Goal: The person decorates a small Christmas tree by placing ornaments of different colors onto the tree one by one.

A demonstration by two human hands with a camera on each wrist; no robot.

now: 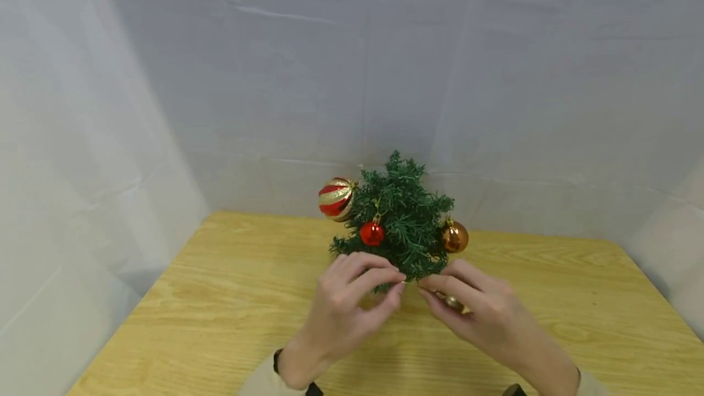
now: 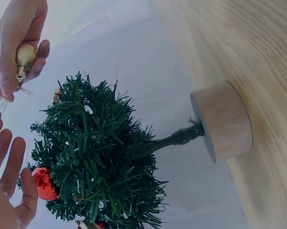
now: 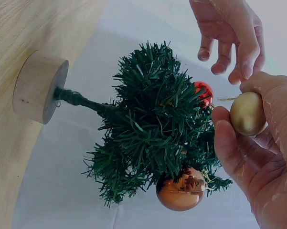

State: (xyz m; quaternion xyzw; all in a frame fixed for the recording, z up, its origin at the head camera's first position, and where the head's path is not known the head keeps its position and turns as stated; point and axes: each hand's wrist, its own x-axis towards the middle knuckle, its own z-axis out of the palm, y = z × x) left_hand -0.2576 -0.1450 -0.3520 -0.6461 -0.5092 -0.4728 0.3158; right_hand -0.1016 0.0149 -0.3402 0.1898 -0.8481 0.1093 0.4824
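Note:
A small green artificial tree (image 1: 404, 216) on a round wooden base (image 2: 224, 121) stands on the wooden table (image 1: 220, 298). On it hang a red and gold striped ball (image 1: 337, 198), a small red ball (image 1: 372, 233) and a copper ball (image 1: 454, 237). My right hand (image 1: 478, 310) pinches a small gold ball (image 3: 247, 113) by its cap end, just in front of the tree's lower branches. A thin thread sticks out from the cap. My left hand (image 1: 379, 292) hovers close beside it with its fingers loosely bent. Its fingertips are near the thread and grip nothing that I can see.
White cloth walls close in the table at the back and on both sides. Bare wood lies to the left and right of the tree. Both sleeves are at the near edge.

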